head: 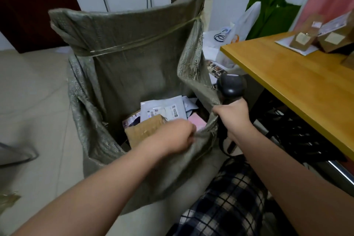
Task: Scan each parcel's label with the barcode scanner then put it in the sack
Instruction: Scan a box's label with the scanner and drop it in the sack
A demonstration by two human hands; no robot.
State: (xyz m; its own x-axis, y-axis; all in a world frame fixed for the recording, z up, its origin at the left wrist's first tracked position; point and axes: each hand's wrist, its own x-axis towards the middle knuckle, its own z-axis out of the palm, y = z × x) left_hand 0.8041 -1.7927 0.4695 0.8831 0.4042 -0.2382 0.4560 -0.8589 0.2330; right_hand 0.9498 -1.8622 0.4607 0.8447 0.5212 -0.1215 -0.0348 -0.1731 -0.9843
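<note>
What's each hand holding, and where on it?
Right hand grips the barcode scanner by its handle, against the sack rim. Left hand, blurred, curls at that rim; hold unclear.

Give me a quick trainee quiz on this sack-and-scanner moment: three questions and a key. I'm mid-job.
1. True or false: the sack is empty.
2. Which hand holds the scanner? A) left B) right C) neither
3. Fill in: the brown parcels not yet sacked lie on the ____.

Key
1. False: a white parcel and others lie inside.
2. B: the right hand grips its handle.
3. table
</note>
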